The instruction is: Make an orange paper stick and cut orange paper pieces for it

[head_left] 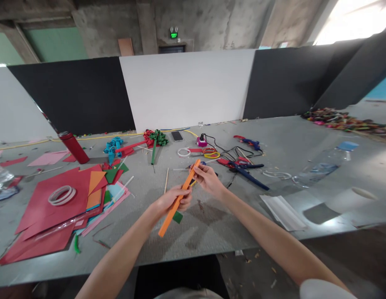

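An orange paper strip [170, 217], long and narrow, slants up to the right over the front middle of the table. My left hand [175, 198] is closed around its middle. Near the strip's upper end, my right hand [205, 177] pinches it between thumb and fingers. Beneath the strip a small green paper piece [178, 217] lies on the grey table. A thin wooden stick [166, 180] rests just beyond my left hand. Behind my right hand a tool with a dark handle is partly hidden.
Red paper sheets [40, 207] with a tape roll [62, 195] lie left, below a red bottle [73, 147]. Farther back are ribbon flowers [158, 138] and a phone [177, 136]. Pliers [247, 172], a water bottle [325, 164] and a white roll [351, 200] are right.
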Available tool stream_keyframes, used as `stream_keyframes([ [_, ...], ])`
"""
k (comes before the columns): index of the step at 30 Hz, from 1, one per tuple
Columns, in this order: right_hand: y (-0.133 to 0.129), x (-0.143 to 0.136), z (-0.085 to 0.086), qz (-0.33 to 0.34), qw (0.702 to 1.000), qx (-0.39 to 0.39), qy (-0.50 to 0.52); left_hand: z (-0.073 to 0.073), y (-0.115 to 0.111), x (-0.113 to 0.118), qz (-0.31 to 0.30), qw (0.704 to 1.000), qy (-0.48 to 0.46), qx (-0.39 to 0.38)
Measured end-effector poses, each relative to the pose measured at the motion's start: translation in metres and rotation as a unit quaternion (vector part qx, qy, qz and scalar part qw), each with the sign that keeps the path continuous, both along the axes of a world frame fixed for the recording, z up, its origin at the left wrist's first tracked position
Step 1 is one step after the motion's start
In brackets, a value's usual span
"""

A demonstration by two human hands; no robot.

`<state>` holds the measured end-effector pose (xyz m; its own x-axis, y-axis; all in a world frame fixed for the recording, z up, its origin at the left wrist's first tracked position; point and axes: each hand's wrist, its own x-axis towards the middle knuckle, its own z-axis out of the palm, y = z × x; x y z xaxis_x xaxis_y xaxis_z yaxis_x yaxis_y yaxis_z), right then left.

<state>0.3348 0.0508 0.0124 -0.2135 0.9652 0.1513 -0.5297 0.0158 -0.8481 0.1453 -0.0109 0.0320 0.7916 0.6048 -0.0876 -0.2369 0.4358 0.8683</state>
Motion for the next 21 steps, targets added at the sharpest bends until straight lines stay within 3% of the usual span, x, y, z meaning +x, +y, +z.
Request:
stream_keyframes([
  [16,0.020,0.031,0.009,-0.080,0.997,0.017,0.000,0.002,-0.003,-0.002,-0.065,0.998,-0.010,0.000],
  [21,0.019,0.034,0.013,-0.076,0.997,0.008,0.014,0.002,-0.003,-0.001,-0.067,0.998,-0.012,0.005],
])
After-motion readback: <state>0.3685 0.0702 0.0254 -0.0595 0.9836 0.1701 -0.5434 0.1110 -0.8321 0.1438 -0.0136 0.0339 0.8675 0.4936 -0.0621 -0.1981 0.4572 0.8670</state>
